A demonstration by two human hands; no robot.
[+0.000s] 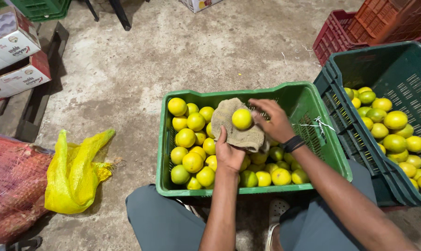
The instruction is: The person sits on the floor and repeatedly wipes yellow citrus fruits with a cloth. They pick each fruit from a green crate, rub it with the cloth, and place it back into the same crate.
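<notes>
Left hand (229, 153) gripping cloth (236, 124) cradling round yellow fruit (242, 119), right hand (273, 122) pinching cloth edge, over green crate (308, 100)

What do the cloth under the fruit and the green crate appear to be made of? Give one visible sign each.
Cloth: coarse woven fabric, probably burlap or jute; dull tan, rough open weave. Green crate: moulded plastic, it seems; smooth, slightly glossy walls with slotted vents.

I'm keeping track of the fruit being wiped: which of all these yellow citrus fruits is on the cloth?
The single yellow fruit resting on the brown cloth, held up over the green crate between both hands. All the others lie loose in the crates.
</notes>
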